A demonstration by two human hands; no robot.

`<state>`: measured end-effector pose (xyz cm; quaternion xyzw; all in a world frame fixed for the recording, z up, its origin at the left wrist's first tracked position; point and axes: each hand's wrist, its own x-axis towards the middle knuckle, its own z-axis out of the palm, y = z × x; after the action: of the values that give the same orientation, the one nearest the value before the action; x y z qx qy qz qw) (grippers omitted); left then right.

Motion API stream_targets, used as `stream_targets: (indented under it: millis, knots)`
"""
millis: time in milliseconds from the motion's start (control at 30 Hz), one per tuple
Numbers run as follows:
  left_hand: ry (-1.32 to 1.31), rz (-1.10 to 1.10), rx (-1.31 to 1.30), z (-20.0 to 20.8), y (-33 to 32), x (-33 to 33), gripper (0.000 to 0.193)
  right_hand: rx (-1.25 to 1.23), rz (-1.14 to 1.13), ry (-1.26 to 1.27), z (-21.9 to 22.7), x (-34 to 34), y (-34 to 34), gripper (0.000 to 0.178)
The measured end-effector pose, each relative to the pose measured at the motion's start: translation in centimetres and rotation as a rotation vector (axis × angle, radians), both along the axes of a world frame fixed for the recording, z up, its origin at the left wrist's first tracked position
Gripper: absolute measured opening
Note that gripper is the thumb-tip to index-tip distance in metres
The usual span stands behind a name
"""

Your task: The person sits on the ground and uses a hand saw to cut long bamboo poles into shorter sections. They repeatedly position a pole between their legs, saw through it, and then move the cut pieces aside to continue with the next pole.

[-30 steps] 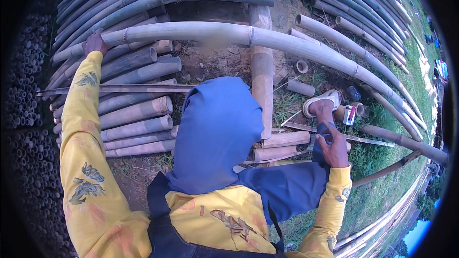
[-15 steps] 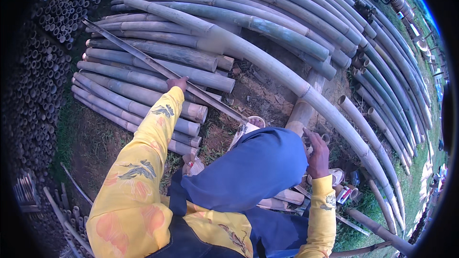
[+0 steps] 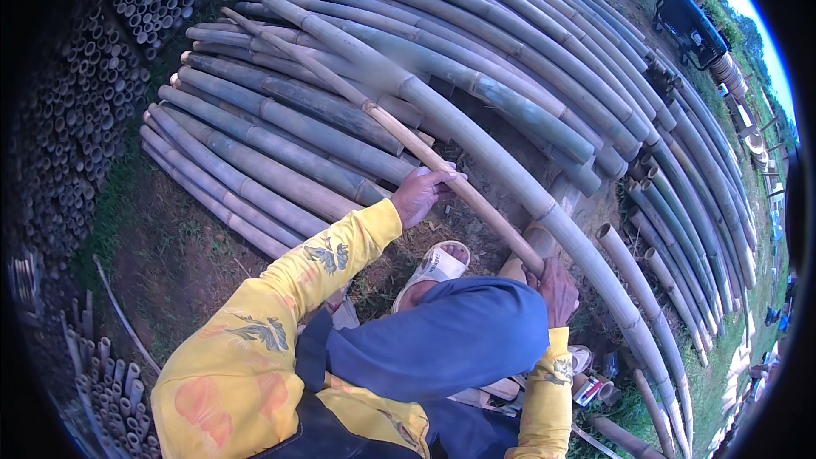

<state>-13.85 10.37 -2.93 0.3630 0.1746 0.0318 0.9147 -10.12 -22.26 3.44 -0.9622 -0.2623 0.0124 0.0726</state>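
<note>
Head view: left hand [image 3: 422, 195] closed round the middle stretch of a slim bamboo stick [image 3: 399, 132], thumb along it. Right hand [image 3: 558, 291] grasps its near end—finger wrap there seems full, though shade makes it hard to be sure. Stick slants up and left from the grip, far end over stacked poles [image 3: 255, 110]. Thick pole [image 3: 480, 144] runs just beyond both hands. Below the grip—bent knee [image 3: 442, 336], sandal [image 3: 442, 265].
</note>
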Motion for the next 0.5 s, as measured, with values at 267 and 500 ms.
stream_targets:
  millis: [267, 500]
  knots:
    - [0.062, 0.41, 0.035, -2.3, 3.8, 2.8, 0.036, 0.022, -0.048, -0.111, -0.6, -4.7, -20.1, 0.036]
    - [0.051, 0.325, 0.209, 0.5, 1.3, 5.2, 0.035, 0.13, -0.097, -0.064, 0.8, -4.5, -22.1, 0.037]
